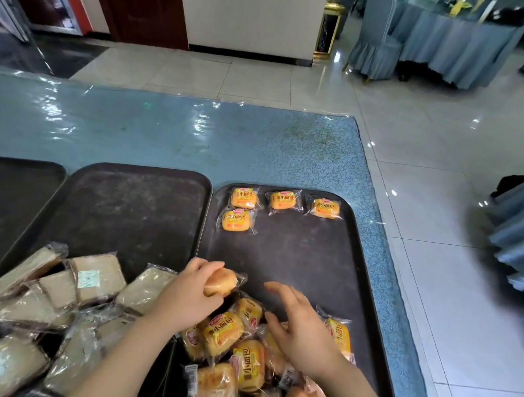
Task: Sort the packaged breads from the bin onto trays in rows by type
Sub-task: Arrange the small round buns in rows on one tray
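Observation:
My left hand point(192, 293) grips a small wrapped orange bun point(222, 283) just above a heap of the same yellow-labelled buns point(236, 343) at the near end of the right tray point(300, 257). My right hand point(302, 327) hovers over the heap with relaxed fingers and holds nothing. Several placed buns lie at the tray's far end: three in a row point(282, 201) and one more point(237, 220) below the leftmost. A pile of pale square sandwich breads in clear wrap point(58, 301) covers the near part of the middle tray point(134, 207).
A third dark tray point(7, 197) lies at the left. All trays sit on a blue table under clear plastic point(166, 128), whose right edge runs close to the right tray. Tiled floor and draped chairs point(520, 243) lie beyond.

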The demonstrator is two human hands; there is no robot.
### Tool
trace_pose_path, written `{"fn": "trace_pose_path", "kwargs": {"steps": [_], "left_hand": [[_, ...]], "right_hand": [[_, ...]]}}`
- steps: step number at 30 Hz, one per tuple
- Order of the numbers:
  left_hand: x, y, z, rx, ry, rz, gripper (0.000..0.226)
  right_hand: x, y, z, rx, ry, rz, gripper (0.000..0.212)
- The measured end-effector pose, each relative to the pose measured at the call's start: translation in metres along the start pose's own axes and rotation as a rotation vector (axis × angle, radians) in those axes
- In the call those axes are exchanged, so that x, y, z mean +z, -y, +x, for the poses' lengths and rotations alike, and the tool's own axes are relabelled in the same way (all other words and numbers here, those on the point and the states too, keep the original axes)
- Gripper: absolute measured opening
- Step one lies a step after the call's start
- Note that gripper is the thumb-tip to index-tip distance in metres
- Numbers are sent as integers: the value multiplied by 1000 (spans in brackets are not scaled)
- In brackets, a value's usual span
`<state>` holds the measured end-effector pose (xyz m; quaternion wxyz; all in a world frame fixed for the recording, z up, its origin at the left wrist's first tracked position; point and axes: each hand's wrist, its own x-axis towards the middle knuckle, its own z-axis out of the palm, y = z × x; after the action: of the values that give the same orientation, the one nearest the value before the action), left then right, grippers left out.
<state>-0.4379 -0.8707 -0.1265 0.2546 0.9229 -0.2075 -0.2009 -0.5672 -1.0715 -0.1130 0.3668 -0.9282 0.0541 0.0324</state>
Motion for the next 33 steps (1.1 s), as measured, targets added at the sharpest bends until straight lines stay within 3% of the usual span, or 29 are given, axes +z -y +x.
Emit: {"fn": "trace_pose_path", "kwargs": {"steps": [2,6,9,16,19,23,27,30,33], "left_hand": [[-7,-10,-11,-18,-12,-189,49],[-13,-27,-33,-96,171,-678,12],[-13,-41,-48,-162,207,-868,13],[3,-46,-52,-172,269,-865,40],[6,-48,-51,-128,226,-842,39],[6,-44,-44,-71,241,-735,26],[5,-46,-38,-19,353,-714,48],[6,-48,-32,-7,336,-681,37],[8,-52,-28,-89,296,-800,23]], "right_hand": [[-4,7,-5,-29,-32,32,47],[-6,17,-14,-90,-68,173,55],[-7,21,-20,-61,-76,316,54],[-3,18,-26,115,-129,598,41],[-1,12,-25,226,-167,653,36],[-10,6,-21,159,-99,455,26],[-22,11,-12,71,-21,348,27],[-26,13,-4,50,-43,420,28],[-25,10,0,85,-147,489,29]]}}
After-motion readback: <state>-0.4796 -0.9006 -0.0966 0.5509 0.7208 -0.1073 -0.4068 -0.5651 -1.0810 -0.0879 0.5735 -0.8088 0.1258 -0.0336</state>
